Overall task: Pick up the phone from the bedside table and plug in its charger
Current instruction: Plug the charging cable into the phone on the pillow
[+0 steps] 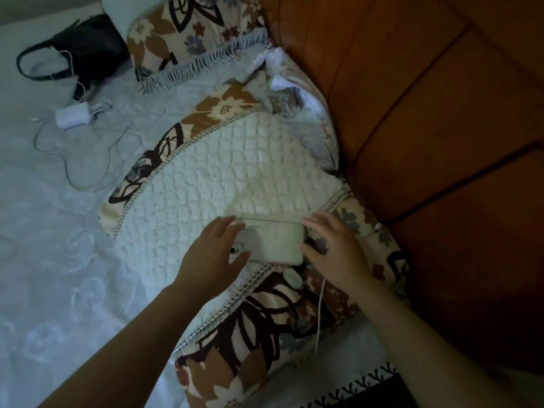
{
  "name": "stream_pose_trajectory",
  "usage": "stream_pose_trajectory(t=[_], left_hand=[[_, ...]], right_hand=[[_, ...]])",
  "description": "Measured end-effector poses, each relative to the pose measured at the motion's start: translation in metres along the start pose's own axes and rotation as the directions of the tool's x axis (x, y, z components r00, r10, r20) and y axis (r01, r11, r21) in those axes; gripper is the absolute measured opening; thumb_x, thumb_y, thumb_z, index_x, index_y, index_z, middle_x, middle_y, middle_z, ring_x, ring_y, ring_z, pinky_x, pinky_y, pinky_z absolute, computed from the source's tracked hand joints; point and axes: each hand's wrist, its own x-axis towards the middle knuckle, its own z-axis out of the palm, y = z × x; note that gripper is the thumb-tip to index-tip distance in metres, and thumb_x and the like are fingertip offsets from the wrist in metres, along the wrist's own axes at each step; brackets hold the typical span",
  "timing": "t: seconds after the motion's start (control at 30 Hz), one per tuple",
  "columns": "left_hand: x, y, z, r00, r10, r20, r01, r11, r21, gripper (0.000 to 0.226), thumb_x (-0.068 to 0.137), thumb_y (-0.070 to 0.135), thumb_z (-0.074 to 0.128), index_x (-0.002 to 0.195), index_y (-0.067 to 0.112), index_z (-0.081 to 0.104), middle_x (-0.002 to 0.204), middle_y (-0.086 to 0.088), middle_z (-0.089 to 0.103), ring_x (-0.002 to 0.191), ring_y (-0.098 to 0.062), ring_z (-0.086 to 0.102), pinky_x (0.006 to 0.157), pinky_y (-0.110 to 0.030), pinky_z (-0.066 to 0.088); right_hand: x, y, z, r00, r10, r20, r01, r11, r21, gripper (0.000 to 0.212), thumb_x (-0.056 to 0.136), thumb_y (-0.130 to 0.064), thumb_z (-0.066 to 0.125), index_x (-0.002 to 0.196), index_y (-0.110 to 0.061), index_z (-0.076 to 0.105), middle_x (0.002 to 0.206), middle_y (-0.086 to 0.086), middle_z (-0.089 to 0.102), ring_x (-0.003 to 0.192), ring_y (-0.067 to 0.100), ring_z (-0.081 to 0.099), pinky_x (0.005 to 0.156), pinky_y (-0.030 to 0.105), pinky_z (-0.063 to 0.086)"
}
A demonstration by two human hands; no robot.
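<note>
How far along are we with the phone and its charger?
Done: the phone is off any bedside table; it lies face down on the white quilted pillow. In hand: the left hand and right hand are at its two ends. Left: I can't tell whether the thin white cable under the right hand is plugged in.

A pillow (235, 166) with a white quilted centre and a brown floral border lies under the fingers (223, 223) and spreads up and away from them. Beyond it, farther up from the fingertips, a second floral pillow (188, 33) has a grey fringe. Far up and left of the fingers a black bag (88, 45) rests on the pale embroidered sheet (59, 260), which fills the left side. Right of the fingers stands a padded orange-brown headboard (441, 113). Well below them, a dark cloth (368, 390) shows a stitched edge.
</note>
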Motion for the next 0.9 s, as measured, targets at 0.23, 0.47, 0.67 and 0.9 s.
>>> stream_pose_trajectory(t=[0.23, 0.47, 0.67, 0.9], left_hand=[[0.023, 0.032, 0.013, 0.997, 0.051, 0.056, -0.050, 0.999, -0.014, 0.055, 0.084, 0.038, 0.058, 0.133, 0.019, 0.043, 0.145, -0.004, 0.038, 0.134, -0.022, 0.029, 0.106, -0.043, 0.031], [0.027, 0.036, 0.023, 0.995, 0.059, 0.081, -0.057, 0.998, -0.020, 0.049, 0.086, 0.034, 0.056, 0.130, 0.016, 0.046, 0.140, -0.004, 0.043, 0.127, -0.024, 0.038, 0.101, -0.044, 0.036], [0.026, 0.035, 0.024, 0.993, 0.069, 0.094, -0.067, 0.997, -0.022, 0.050, 0.085, 0.032, 0.057, 0.130, 0.014, 0.046, 0.141, -0.005, 0.042, 0.128, -0.024, 0.038, 0.101, -0.049, 0.035], [0.026, 0.032, 0.023, 0.989, 0.087, 0.123, -0.085, 0.996, -0.018, 0.055, 0.084, 0.037, 0.058, 0.132, 0.017, 0.043, 0.143, -0.004, 0.039, 0.130, -0.023, 0.034, 0.103, -0.046, 0.034]], right_hand=[[-0.019, 0.036, -0.032, 0.905, 0.378, -0.195, -0.399, 0.913, -0.082, 0.046, 0.084, -0.039, 0.059, 0.124, -0.015, 0.053, 0.131, 0.011, 0.049, 0.116, 0.025, 0.046, 0.088, 0.033, 0.040], [-0.005, 0.049, -0.022, 0.783, 0.585, -0.213, -0.612, 0.785, -0.094, 0.062, 0.083, -0.044, 0.058, 0.132, -0.009, 0.043, 0.142, 0.015, 0.038, 0.128, 0.032, 0.035, 0.097, 0.039, 0.037], [-0.009, 0.042, -0.014, 0.890, 0.423, -0.168, -0.409, 0.906, 0.113, 0.046, 0.083, -0.009, 0.059, 0.129, -0.013, 0.048, 0.126, 0.012, 0.054, 0.114, 0.026, 0.050, 0.093, 0.039, 0.045], [-0.042, 0.031, -0.003, 0.955, 0.297, -0.021, -0.296, 0.954, 0.054, 0.051, 0.084, -0.013, 0.060, 0.132, -0.016, 0.045, 0.130, 0.006, 0.051, 0.117, 0.020, 0.047, 0.097, 0.031, 0.041]])
